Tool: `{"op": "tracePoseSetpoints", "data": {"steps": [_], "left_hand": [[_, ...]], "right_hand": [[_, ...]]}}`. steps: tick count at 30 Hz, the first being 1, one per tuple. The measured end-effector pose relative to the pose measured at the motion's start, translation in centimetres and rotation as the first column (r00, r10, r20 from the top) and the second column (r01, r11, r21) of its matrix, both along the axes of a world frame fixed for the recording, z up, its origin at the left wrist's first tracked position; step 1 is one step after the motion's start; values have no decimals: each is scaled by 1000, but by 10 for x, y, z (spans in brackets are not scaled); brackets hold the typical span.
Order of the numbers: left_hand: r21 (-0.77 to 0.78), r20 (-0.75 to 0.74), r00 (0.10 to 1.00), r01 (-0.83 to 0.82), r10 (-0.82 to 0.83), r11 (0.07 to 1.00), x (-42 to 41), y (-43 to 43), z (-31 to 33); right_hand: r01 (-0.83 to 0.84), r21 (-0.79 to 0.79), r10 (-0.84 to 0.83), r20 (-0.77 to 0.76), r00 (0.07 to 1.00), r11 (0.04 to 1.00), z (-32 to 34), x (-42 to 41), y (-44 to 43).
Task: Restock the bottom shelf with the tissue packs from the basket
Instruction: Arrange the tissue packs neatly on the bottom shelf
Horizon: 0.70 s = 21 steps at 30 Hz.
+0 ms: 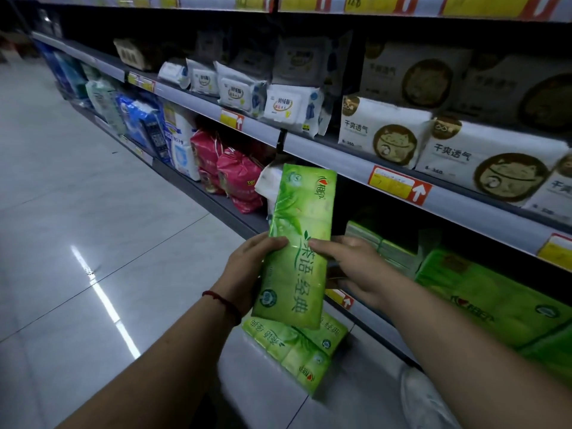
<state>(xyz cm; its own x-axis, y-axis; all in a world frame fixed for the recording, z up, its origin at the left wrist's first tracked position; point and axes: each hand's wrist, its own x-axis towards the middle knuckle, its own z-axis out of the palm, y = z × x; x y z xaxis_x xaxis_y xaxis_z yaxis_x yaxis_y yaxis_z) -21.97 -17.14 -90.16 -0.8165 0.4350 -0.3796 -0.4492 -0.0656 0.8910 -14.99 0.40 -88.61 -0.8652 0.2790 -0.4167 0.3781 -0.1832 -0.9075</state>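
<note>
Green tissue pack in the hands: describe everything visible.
The tissue pack is long, green, wrapped in glossy plastic with leaf print and Chinese lettering. It is held roughly upright before the bottom shelf. The left hand and right hand grip its middle from either side, thumbs on the front. Its lower end overlaps a similar pack below.
</note>
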Motion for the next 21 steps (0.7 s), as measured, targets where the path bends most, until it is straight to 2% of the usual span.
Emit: {"op": "tracePoseSetpoints", "data": {"steps": [4,10,12,15,17,21], "left_hand": [[-10,35,988,153,-152,988,-7,-20,-5],[-193,48,923,383,-381,903,-8,-38,-1],[-221,44,919,391,-391,893,-8,-40,-1],[-151,22,940,339,-339,929,-7,-39,-1],[-109,37,950,311,-309,944,-7,-36,-2],[-72,48,945,327,-324,942,-10,-34,-9]], "right_hand": [[-10,-79,7,-44,999,997,0,1,-5],[89,-100,-96,-75,993,991,2,-1,-6],[125,-91,-133,-83,988,988,3,-1,-4],[129,-89,-138,-97,986,988,4,-1,-1],[88,-79,-93,-69,993,993,5,0,1],[-139,56,133,105,986,989,2,9,-2]]}}
